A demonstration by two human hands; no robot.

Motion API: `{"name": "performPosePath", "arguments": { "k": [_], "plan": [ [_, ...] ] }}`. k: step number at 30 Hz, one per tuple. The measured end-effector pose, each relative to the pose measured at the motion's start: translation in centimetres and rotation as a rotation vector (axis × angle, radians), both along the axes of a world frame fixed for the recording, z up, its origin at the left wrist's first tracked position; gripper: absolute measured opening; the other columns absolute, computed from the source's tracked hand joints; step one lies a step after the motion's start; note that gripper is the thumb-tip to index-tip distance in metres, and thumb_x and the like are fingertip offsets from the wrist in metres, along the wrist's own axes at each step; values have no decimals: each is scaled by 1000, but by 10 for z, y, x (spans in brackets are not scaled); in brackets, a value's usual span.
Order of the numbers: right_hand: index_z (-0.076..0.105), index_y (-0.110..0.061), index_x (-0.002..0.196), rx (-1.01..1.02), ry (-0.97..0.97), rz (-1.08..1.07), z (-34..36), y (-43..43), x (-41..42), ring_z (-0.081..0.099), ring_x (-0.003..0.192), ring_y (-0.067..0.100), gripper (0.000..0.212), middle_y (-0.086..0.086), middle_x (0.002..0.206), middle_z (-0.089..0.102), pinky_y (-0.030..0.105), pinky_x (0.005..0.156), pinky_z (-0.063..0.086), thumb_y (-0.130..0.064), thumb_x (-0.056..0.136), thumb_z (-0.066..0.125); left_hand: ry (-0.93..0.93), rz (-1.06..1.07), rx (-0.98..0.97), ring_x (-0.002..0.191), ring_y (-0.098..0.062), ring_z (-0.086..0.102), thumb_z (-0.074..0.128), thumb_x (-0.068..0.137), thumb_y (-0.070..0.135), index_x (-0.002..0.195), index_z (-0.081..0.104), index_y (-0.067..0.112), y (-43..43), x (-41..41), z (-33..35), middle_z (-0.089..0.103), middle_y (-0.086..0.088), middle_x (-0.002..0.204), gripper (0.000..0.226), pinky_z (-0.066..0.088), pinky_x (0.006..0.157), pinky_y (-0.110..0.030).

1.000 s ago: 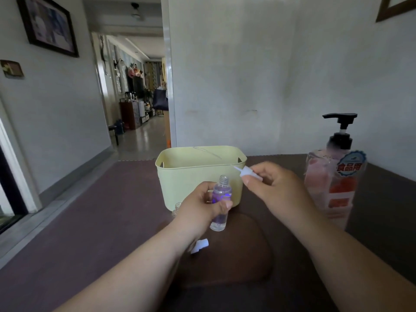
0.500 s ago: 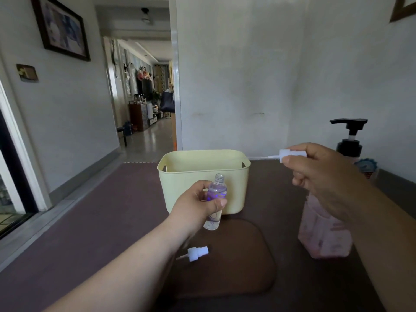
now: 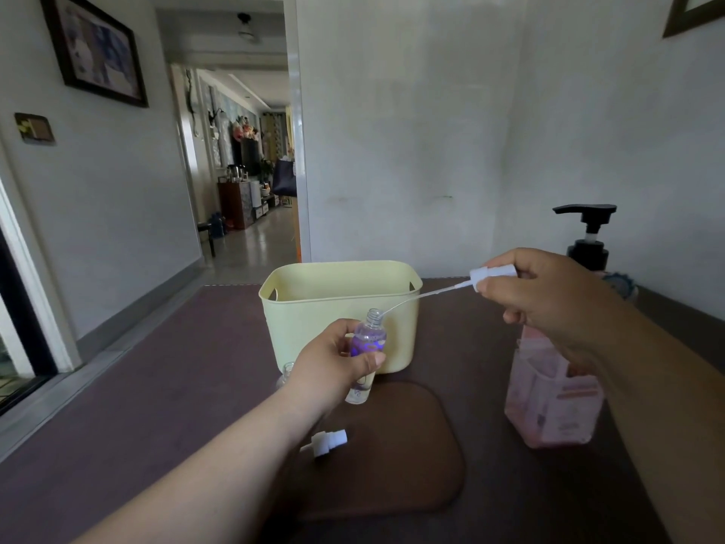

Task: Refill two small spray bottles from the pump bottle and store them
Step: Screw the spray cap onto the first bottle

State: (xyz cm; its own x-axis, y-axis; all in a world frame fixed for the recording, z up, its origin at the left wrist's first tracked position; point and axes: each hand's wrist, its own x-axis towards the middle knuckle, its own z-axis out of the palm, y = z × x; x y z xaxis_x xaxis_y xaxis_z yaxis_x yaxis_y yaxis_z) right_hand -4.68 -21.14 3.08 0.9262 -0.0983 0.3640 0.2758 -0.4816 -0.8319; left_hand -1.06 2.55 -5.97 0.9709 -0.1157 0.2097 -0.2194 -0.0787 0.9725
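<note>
The left hand [image 3: 333,363] grips one small spray bottle [image 3: 368,339], upright, neck open, purple liquid inside. A second bottle [image 3: 287,373] peeks out just behind that hand, mostly hidden. A loose spray head [image 3: 329,443] lies on the worktop [image 3: 157,386] below its wrist, and one yellow bin [image 3: 337,304] stands beyond its knuckles. The right hand [image 3: 549,296] pinches the other spray head [image 3: 492,274], dip tube [image 3: 423,295] tip at the held bottle's neck. One pump bottle [image 3: 549,406] stands under that hand. Likely step: capping. Next, feed the tube straight down, then screw on.
</note>
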Motion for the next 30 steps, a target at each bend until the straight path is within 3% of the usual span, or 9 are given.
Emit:
{"name": "performPosePath", "arguments": {
  "k": [5, 15, 22, 26, 30],
  "plan": [
    [70, -38, 87, 48, -9, -12, -4, 3, 7, 58, 45, -1, 39, -19, 70, 68, 34, 64, 50, -56, 53, 65, 8, -12, 18, 77, -20, 58, 70, 79, 4, 106, 60, 14, 1, -2, -3, 64, -10, 88, 31, 51, 53, -16],
    [71, -37, 82, -25, 39, 44, -9, 10, 11, 57, 43, -2, 31, -20, 64, 65, 30, 63, 48, -51, 54, 66, 15, 16, 50, 75, -20, 58, 70, 79, 4, 104, 61, 15, 3, -2, -4, 65, -9, 90, 29, 49, 51, -12],
    [73, -30, 76, -64, 25, 136, -14, 33, 18, 58, 49, -12, 5, -31, 68, 68, 5, 43, 41, -30, 74, 69, 16, -21, 71, 69, -22, 55, 69, 80, 4, 105, 60, 14, -3, -7, -3, 63, -3, 82, 28, 49, 58, -20],
    [74, -21, 78, -32, 55, 178, -19, 46, 19, 59, 58, -11, 7, -31, 73, 69, 4, 45, 44, -20, 79, 67, -1, -29, 71, 69, -22, 57, 70, 79, 4, 104, 60, 14, -5, -8, -1, 62, -5, 81, 29, 53, 68, -32],
    [74, -21, 83, -1, 75, 177, -24, 55, 22, 65, 78, 4, 9, -14, 90, 74, 12, 54, 49, -25, 77, 68, -10, -43, 69, 67, -22, 56, 71, 78, 4, 102, 61, 16, -6, -10, 1, 63, -5, 79, 28, 52, 71, -36]
  ]
}}
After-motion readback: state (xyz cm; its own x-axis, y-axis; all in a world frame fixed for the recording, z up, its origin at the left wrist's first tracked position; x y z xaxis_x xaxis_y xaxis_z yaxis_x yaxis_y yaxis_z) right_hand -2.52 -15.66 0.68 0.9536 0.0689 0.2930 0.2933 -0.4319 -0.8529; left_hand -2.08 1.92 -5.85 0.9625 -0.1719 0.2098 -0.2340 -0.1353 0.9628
